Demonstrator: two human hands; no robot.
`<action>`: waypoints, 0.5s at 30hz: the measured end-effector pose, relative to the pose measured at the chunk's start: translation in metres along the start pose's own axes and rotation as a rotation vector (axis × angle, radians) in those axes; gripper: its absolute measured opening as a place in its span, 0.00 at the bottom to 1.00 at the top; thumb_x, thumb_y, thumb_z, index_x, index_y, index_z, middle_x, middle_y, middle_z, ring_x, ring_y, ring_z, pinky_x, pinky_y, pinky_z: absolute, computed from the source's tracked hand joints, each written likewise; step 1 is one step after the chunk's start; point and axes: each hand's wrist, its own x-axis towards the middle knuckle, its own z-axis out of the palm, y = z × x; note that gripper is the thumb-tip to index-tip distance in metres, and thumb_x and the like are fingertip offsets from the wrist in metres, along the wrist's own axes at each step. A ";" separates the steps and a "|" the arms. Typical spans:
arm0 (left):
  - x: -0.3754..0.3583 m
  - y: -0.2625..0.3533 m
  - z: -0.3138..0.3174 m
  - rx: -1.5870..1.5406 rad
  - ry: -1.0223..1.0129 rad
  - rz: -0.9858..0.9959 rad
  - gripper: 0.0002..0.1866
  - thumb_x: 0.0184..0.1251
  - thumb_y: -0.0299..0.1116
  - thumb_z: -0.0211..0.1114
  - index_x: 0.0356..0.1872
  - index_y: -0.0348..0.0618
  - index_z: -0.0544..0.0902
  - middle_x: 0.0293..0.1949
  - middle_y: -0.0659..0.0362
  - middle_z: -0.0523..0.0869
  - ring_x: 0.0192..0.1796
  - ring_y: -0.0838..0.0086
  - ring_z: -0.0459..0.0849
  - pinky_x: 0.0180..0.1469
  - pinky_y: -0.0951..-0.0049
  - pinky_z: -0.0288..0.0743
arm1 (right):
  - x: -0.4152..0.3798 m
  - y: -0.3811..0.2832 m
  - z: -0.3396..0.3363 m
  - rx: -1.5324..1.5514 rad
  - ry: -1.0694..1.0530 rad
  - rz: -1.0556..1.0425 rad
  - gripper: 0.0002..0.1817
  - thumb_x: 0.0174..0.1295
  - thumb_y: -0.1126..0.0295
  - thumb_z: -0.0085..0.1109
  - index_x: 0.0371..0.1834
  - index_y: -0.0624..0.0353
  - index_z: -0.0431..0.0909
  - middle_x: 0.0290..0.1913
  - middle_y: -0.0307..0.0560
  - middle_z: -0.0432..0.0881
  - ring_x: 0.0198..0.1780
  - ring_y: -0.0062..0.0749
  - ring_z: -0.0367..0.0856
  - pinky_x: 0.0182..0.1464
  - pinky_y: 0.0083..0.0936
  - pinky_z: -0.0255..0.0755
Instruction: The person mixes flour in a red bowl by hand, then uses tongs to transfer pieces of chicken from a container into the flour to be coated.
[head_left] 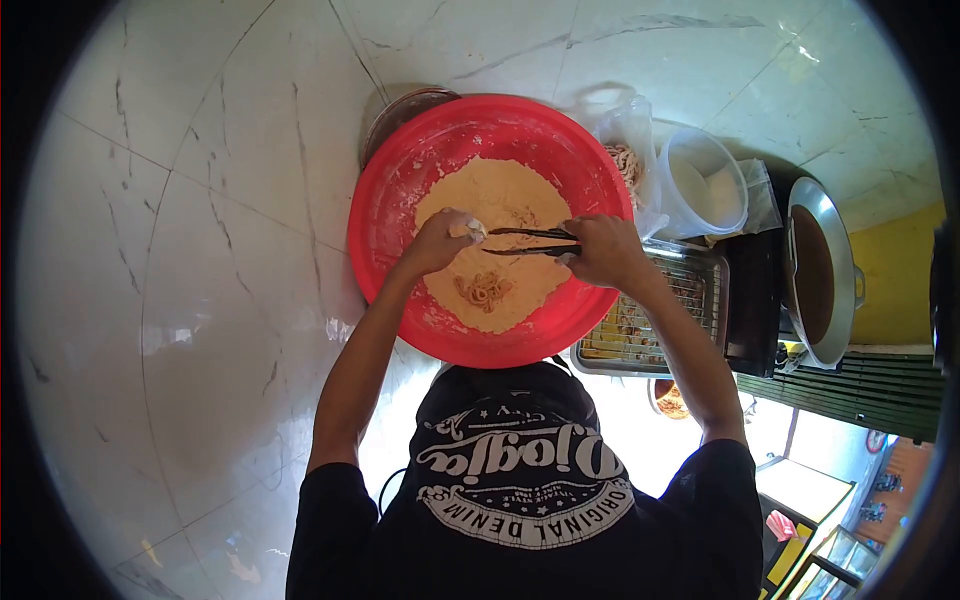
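Note:
A wide red basin (pixel 372 270) holds pale flour (pixel 490 185). My right hand (pixel 608 252) grips black tongs (pixel 545 234) over the flour, their arms apart and pointing left. Close to the tong tips is my left hand (pixel 440 243), its floury fingers closed together; a small whitish bit shows at the fingertips, too small to name. Below the tongs, a little heap of flour-dusted curly strips (pixel 485 290) lies on the flour. A few more strips (pixel 520 217) show beside the upper tong arm.
Right of the basin stand a clear bag of pale strips (pixel 626 165), a translucent tub (pixel 735 190) and a metal tray with a wire rack (pixel 640 340). Farther right is a large wok (pixel 845 300). A metal rim (pixel 395 112) shows behind the basin. Marbled tiles (pixel 220 300) surround it.

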 end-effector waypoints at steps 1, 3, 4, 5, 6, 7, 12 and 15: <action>0.003 -0.002 0.001 -0.027 -0.015 -0.007 0.16 0.63 0.29 0.66 0.49 0.31 0.80 0.54 0.51 0.79 0.54 0.68 0.77 0.55 0.72 0.71 | 0.000 0.002 0.002 0.000 0.003 0.003 0.13 0.49 0.60 0.69 0.35 0.54 0.84 0.28 0.51 0.83 0.35 0.50 0.83 0.36 0.45 0.73; 0.007 -0.003 0.003 -0.054 -0.031 -0.012 0.17 0.63 0.30 0.67 0.51 0.31 0.80 0.56 0.50 0.78 0.56 0.67 0.76 0.55 0.72 0.71 | 0.000 0.006 0.003 0.015 -0.003 0.008 0.15 0.48 0.60 0.69 0.38 0.53 0.84 0.28 0.51 0.83 0.35 0.49 0.83 0.37 0.45 0.74; 0.009 -0.003 0.003 -0.060 -0.050 -0.008 0.18 0.62 0.30 0.67 0.51 0.31 0.80 0.55 0.50 0.78 0.56 0.67 0.76 0.56 0.72 0.70 | -0.002 0.008 0.001 0.014 -0.001 0.010 0.15 0.48 0.60 0.69 0.38 0.53 0.84 0.28 0.51 0.83 0.35 0.49 0.83 0.37 0.45 0.74; 0.011 -0.002 0.003 -0.066 -0.068 -0.004 0.18 0.62 0.30 0.68 0.51 0.31 0.79 0.55 0.51 0.79 0.57 0.68 0.76 0.56 0.72 0.70 | -0.003 0.009 -0.002 -0.001 0.005 0.017 0.16 0.48 0.60 0.70 0.39 0.53 0.85 0.29 0.50 0.83 0.36 0.49 0.83 0.38 0.44 0.74; 0.013 -0.002 0.003 -0.067 -0.069 0.000 0.18 0.62 0.30 0.68 0.51 0.31 0.79 0.55 0.51 0.79 0.57 0.68 0.76 0.56 0.72 0.70 | -0.005 0.010 -0.006 -0.017 0.011 0.026 0.17 0.47 0.60 0.70 0.41 0.52 0.85 0.30 0.50 0.84 0.37 0.48 0.84 0.39 0.44 0.75; 0.014 -0.002 0.004 -0.138 -0.083 -0.018 0.18 0.62 0.30 0.68 0.51 0.32 0.80 0.56 0.51 0.78 0.57 0.68 0.76 0.57 0.72 0.70 | -0.006 0.012 -0.012 -0.020 0.014 0.027 0.17 0.47 0.60 0.70 0.41 0.52 0.85 0.30 0.50 0.84 0.37 0.48 0.84 0.39 0.44 0.75; 0.023 0.000 0.012 -0.186 -0.124 -0.005 0.19 0.61 0.31 0.68 0.51 0.33 0.80 0.57 0.52 0.78 0.59 0.68 0.75 0.58 0.71 0.70 | -0.012 0.022 -0.026 -0.018 -0.003 0.048 0.19 0.46 0.60 0.71 0.42 0.51 0.85 0.34 0.49 0.85 0.39 0.46 0.85 0.41 0.41 0.76; 0.026 0.006 0.019 -0.141 -0.127 0.023 0.19 0.61 0.32 0.68 0.51 0.34 0.80 0.58 0.52 0.78 0.60 0.68 0.75 0.57 0.70 0.71 | -0.012 0.028 -0.018 -0.003 0.061 -0.008 0.19 0.45 0.59 0.71 0.42 0.51 0.85 0.32 0.48 0.85 0.38 0.46 0.84 0.40 0.42 0.75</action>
